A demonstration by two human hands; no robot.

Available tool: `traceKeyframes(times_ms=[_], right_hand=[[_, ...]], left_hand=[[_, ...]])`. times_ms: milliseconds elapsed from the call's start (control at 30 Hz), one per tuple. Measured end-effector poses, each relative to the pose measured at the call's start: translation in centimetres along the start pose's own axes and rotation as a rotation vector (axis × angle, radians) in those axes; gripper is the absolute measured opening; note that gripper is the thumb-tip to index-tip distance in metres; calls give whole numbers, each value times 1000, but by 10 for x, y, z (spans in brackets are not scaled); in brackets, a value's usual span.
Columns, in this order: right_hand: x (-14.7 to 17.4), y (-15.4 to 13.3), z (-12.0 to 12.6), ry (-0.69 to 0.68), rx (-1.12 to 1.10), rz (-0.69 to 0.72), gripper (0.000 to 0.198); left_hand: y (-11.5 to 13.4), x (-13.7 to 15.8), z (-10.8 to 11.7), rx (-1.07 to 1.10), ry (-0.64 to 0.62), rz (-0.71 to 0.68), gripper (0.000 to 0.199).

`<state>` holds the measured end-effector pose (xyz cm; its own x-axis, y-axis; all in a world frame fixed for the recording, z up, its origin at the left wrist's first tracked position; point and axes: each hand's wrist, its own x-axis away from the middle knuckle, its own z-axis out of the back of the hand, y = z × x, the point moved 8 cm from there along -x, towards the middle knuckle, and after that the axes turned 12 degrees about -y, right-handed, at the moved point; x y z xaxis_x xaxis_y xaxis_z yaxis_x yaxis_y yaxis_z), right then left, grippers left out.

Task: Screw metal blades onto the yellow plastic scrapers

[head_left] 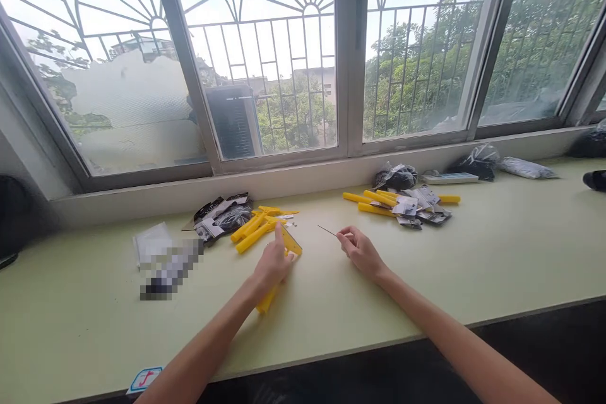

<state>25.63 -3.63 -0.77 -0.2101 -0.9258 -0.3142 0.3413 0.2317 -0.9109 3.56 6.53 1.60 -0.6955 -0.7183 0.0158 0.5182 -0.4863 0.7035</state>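
My left hand is closed around a yellow tool with a flat triangular head and a thick handle, whose end shows below the wrist. Small holes dot the head. Between the fingertips of my right hand is a thin dark rod, pointing left toward the tool but apart from it. More yellow tools of the same sort lie just beyond my left hand. A few tiny pieces, too small to name, rest beside them.
Yellow handles and small printed packets are piled at the back right. Behind the left tools are dark bagged items; a clear plastic bag and a blurred-out item lie left. Wrapped bundles line the window sill. The table's front edge runs below my forearms.
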Motion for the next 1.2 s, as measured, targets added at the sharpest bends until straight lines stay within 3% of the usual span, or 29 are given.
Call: traceKeyframes(times_ms=[200,400,500,600,833,1200], right_hand=[[-1,-2,-2,-26,-87,20,42],[0,-14,-8,-70,-204,48,39],[4,-20,-17,-115,-129,52,35],[6,-22,-22,-126,4,50,35],[5,-20,-25,-138,108,55,37],[4,-20,-28,-181,148,77,36]], left_hand=[[10,-4,8,-244,137,-100,73],[-3,-3,0,58,72,23,58],[-7,-4,-8,174,18,96,43],[-5,-6,-14,237,-22,82,35],[3,-5,-21,352,-69,-7,46],[14,-2,-24,375,-90,-23,54]])
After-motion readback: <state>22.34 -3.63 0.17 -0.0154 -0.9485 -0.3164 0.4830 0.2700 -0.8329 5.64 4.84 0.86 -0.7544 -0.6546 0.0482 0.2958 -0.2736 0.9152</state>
